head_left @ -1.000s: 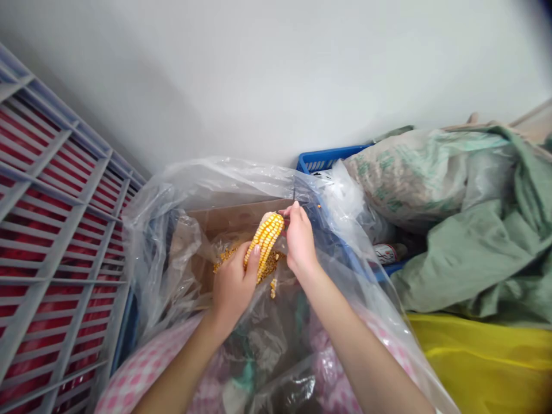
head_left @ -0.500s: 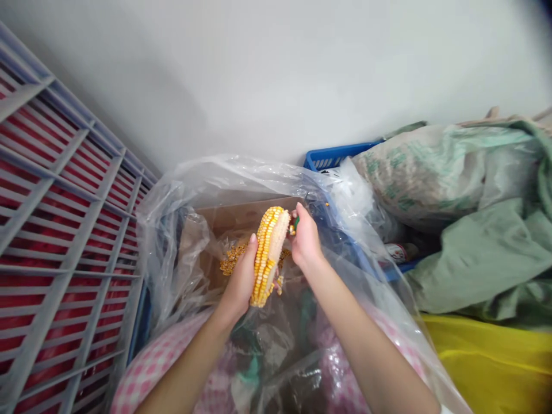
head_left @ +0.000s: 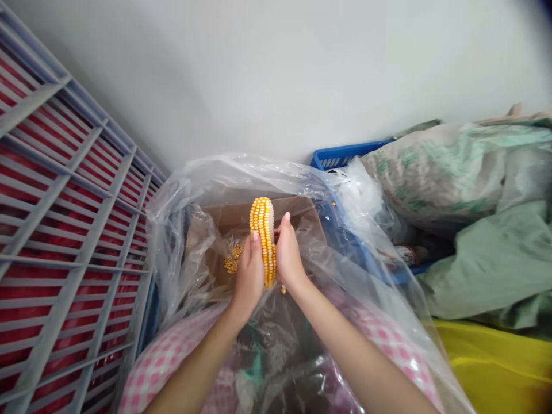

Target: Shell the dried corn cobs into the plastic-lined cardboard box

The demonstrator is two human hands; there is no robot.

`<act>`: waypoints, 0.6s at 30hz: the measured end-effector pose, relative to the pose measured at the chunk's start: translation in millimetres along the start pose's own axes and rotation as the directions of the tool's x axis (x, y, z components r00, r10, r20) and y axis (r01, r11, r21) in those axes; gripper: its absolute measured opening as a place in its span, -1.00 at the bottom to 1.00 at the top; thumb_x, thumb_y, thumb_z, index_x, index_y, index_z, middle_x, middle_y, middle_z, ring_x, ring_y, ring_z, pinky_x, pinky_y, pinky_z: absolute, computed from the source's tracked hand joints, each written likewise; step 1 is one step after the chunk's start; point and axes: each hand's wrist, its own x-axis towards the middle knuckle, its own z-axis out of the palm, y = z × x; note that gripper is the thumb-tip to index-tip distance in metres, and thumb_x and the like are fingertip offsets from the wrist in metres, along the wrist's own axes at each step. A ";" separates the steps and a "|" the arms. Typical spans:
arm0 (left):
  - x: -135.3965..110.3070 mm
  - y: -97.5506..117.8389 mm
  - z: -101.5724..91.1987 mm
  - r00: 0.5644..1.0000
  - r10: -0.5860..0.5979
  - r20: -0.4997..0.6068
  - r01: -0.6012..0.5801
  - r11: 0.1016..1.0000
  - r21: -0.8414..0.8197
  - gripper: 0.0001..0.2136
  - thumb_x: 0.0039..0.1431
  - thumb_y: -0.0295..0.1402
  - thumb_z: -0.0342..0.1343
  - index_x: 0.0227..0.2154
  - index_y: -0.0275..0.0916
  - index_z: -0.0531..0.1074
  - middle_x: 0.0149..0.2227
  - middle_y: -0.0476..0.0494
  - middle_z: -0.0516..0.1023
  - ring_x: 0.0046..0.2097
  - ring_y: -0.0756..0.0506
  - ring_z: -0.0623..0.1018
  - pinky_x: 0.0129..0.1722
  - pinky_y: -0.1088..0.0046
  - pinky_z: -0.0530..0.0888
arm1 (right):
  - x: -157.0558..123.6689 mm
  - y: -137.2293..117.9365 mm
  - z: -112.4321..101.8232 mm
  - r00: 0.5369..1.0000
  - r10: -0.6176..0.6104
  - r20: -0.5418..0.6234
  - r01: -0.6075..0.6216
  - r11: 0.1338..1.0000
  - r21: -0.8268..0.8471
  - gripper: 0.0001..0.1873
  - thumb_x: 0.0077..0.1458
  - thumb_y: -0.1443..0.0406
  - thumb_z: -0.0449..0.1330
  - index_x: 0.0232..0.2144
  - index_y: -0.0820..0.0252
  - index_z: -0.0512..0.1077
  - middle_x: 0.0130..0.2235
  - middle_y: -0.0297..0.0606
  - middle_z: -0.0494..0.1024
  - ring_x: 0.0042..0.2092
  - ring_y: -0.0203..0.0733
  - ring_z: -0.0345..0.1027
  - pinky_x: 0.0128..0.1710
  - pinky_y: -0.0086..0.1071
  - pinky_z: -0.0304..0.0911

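Note:
An ear of yellow corn [head_left: 261, 230] stands nearly upright over the plastic-lined box, with a pale bare strip of cob along its right side. My left hand [head_left: 250, 265] is closed around its lower left side, thumb along the kernels. My right hand [head_left: 288, 253] presses against the ear's right side, thumb up and fingers curled behind it. Whatever those fingers hold is hidden. A loose kernel [head_left: 283, 290] shows just below my right hand. Beneath, a small heap of corn kernels [head_left: 233, 260] lies on the bottom of the lined cardboard box [head_left: 302, 208].
Clear plastic sheeting [head_left: 241, 167] drapes the box and my knees. A slatted grey crate [head_left: 64, 178] with red behind its slats rises at left. At right stand a blue basket [head_left: 345, 154], a stuffed bag [head_left: 435, 172], green cloth [head_left: 495, 259] and something yellow [head_left: 495, 362].
The ear has turned more upright, showing less bare cob. My right hand has come in against it from slightly apart; the small green thing at its fingers is now out of sight.

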 end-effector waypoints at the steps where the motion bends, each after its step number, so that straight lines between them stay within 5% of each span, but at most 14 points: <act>1: -0.2 0.4 0.8 1.000 0.024 -0.013 -0.024 1.000 -0.005 -0.58 0.16 -0.08 -0.20 -0.19 -0.29 0.36 -0.09 -0.21 0.46 -0.07 -0.08 0.43 -0.04 0.41 0.30 | -4.1 -1.4 1.5 1.000 0.000 -0.018 -0.001 0.999 -0.035 -0.51 0.10 -0.06 -0.27 -0.48 0.12 0.22 -0.39 -0.23 0.42 -0.30 -0.18 0.28 -0.33 -0.35 0.11; 5: 0.1 -2.2 2.1 0.996 0.047 -0.072 -0.049 0.998 -0.032 -0.61 0.14 -0.09 -0.17 -0.26 -0.31 0.38 -0.21 -0.18 0.49 -0.14 -0.08 0.45 -0.09 0.43 0.33 | -15.0 -6.2 5.3 0.993 -0.091 -0.078 0.081 0.989 -0.126 -0.57 0.15 0.01 -0.27 -0.51 0.11 0.18 -0.44 -0.30 0.38 -0.38 -0.22 0.22 -0.37 -0.38 0.05; 10: 1.2 -9.8 1.1 0.992 -0.075 -0.105 0.055 0.982 -0.181 -0.56 0.12 -0.04 -0.16 -0.21 -0.28 0.41 -0.16 -0.17 0.51 -0.10 -0.08 0.47 -0.07 0.43 0.34 | -14.9 -1.5 5.2 0.986 -0.159 -0.053 0.147 0.973 -0.176 -0.62 0.14 0.03 -0.20 -0.58 0.10 0.10 -0.57 -0.40 0.27 -0.49 -0.26 0.13 -0.47 -0.43 -0.04; 18: 4.7 5.4 -1.7 0.955 -0.293 0.056 0.282 0.825 -0.490 -0.57 0.13 -0.06 -0.13 -0.14 -0.24 0.43 -0.17 -0.14 0.54 -0.12 -0.08 0.51 -0.12 0.46 0.42 | -3.6 -7.0 -0.4 0.980 -0.195 0.045 0.200 0.953 -0.229 -0.62 0.09 0.01 -0.12 -0.60 0.10 0.09 -0.61 -0.45 0.24 -0.50 -0.28 0.12 -0.46 -0.45 -0.03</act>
